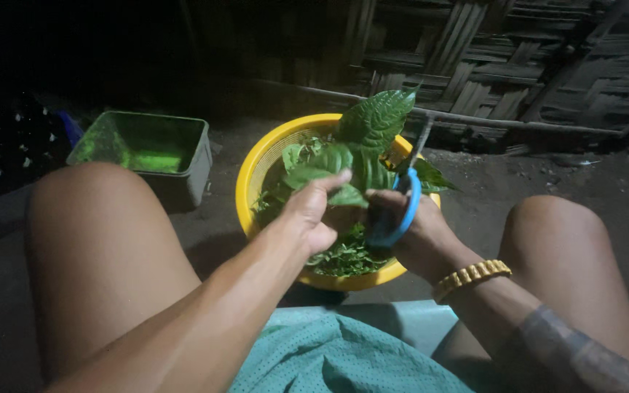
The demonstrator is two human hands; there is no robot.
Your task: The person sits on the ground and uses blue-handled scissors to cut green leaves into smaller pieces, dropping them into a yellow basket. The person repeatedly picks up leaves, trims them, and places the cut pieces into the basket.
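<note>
Nearest of all was a lap in teal shorts [343, 356], with a bare knee on the left [89, 218] and another on the right [555, 225]. On the right wrist sat a yellow bead bracelet [471, 276]. A bit farther out, the two hands met over a yellow basket [256, 182] that stood on the dark ground. The left hand [314, 215] was pinched shut on a bunch of big green leaves [365, 145], holding it by the stalks so the leaves stood up above the fingers. The right hand [409, 229] was closed around the blue handles of a pair of scissors [402, 204], just to the right of the bunch, and the thin blades pointed up and away beside the leaves. To cut well, it seemed best to keep the stalks steady over the middle of the basket, so the pieces fell in with the cut greens [347, 258] at the bottom, and to keep the left fingers well below the blades. Farther off on the left sat a grey-green tub [143, 149]. Farthest away was a woven bamboo wall [504, 65] with a long pole [518, 124] lying along its foot.
</note>
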